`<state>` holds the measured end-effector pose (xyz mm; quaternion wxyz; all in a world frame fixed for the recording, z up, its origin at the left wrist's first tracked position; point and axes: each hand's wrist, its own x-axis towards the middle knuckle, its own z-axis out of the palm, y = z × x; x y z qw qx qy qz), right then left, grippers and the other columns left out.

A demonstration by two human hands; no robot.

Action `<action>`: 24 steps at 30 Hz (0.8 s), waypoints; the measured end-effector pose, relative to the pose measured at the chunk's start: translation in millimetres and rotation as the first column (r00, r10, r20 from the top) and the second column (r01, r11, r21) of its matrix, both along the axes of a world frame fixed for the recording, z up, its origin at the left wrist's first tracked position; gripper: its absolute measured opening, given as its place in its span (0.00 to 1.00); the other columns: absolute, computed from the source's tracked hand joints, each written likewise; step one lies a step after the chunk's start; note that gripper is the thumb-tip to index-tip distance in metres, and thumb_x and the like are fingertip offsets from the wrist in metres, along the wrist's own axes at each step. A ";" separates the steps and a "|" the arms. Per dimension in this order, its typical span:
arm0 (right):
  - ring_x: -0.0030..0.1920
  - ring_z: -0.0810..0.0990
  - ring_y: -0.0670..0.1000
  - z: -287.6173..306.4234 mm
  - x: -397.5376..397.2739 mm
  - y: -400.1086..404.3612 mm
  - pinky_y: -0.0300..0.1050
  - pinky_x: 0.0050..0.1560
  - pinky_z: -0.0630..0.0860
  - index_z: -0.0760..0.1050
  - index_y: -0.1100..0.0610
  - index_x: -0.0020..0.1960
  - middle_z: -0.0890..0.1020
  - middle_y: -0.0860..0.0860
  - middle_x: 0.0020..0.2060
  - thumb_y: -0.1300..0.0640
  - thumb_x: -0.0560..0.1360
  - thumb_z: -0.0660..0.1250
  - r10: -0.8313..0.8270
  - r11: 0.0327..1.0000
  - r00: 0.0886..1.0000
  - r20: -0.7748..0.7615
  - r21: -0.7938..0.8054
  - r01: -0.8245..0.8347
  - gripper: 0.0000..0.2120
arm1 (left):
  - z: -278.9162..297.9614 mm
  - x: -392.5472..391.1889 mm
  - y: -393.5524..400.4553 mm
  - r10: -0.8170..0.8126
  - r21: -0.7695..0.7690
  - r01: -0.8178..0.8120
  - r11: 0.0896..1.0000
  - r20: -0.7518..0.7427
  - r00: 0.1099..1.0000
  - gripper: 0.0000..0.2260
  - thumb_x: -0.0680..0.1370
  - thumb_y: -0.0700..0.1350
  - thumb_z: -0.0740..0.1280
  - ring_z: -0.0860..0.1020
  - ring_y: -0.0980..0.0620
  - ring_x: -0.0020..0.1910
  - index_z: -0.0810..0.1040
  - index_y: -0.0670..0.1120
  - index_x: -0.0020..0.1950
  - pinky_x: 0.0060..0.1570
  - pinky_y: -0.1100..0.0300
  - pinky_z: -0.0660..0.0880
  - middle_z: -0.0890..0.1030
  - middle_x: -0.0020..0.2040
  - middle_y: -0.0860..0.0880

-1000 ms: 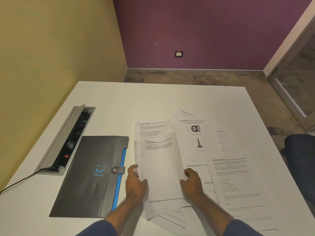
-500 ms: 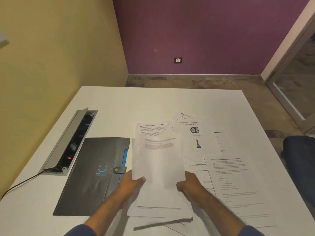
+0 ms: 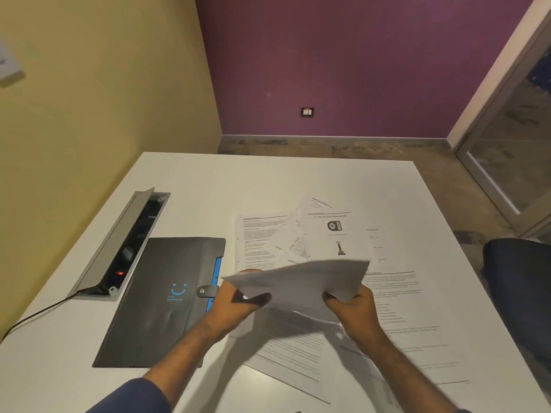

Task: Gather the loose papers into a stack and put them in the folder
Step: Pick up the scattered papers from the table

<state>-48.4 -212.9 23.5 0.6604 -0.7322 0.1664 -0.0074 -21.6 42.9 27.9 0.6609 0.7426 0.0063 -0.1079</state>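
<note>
A small stack of white papers (image 3: 301,286) hangs tilted above the table, held at both near corners. My left hand (image 3: 238,299) grips its left corner and my right hand (image 3: 354,308) grips its right corner. Several loose printed sheets (image 3: 331,231) lie fanned out on the white table (image 3: 268,180) beyond and under the held stack, and more sheets (image 3: 292,350) lie beneath my forearms. The dark grey folder (image 3: 161,299) with a blue smile mark lies closed with its snap tab fastened, just left of my left hand.
An open cable box (image 3: 119,248) is set into the table at the left, with a black cord (image 3: 32,317) running off the near left edge. A dark blue chair (image 3: 518,281) stands at the right edge. Yellow and purple walls stand behind.
The held papers have been lifted from nearly flat on the table and tipped back, so their printed face is turned away. Both hands rose with them.
</note>
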 end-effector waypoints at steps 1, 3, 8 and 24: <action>0.44 0.86 0.47 -0.4 -1.5 -2.1 0.35 0.43 0.79 0.81 0.56 0.51 0.87 0.49 0.42 0.68 0.69 0.75 -0.009 1.000 1.000 -0.008 0.009 0.009 0.14 | 0.5 -0.6 -1.5 -0.030 0.025 0.030 0.999 0.029 0.999 0.17 0.71 0.38 0.78 0.82 0.55 0.55 0.83 0.51 0.57 0.49 0.64 0.80 0.85 0.54 0.53; 0.46 0.85 0.51 -1.1 -4.1 -5.0 0.39 0.45 0.79 0.81 0.57 0.50 0.87 0.51 0.43 0.69 0.69 0.75 -0.035 0.999 0.999 -0.024 0.040 0.036 0.13 | 2.5 -2.3 -8.3 -0.063 0.058 0.059 0.997 0.074 0.995 0.15 0.72 0.42 0.77 0.81 0.55 0.56 0.84 0.52 0.57 0.52 0.63 0.80 0.85 0.54 0.54; 0.44 0.85 0.46 -2.3 -8.6 -4.5 0.35 0.40 0.79 0.80 0.50 0.45 0.86 0.46 0.41 0.65 0.71 0.75 -0.098 0.992 0.995 -0.020 0.072 0.099 0.11 | 7.0 -7.4 -29.5 0.038 0.003 -0.038 0.999 0.016 0.999 0.12 0.75 0.45 0.74 0.83 0.59 0.50 0.82 0.62 0.51 0.43 0.66 0.81 0.86 0.47 0.58; 0.48 0.82 0.49 -26.8 -4.5 -24.4 0.34 0.47 0.78 0.80 0.57 0.55 0.84 0.53 0.46 0.67 0.73 0.73 0.069 0.986 0.997 -0.034 -0.148 -0.073 0.12 | -16.7 3.2 -16.0 0.240 0.246 -0.269 0.931 0.140 0.961 0.14 0.79 0.37 0.69 0.79 0.62 0.34 0.79 0.57 0.40 0.31 0.72 0.72 0.81 0.32 0.60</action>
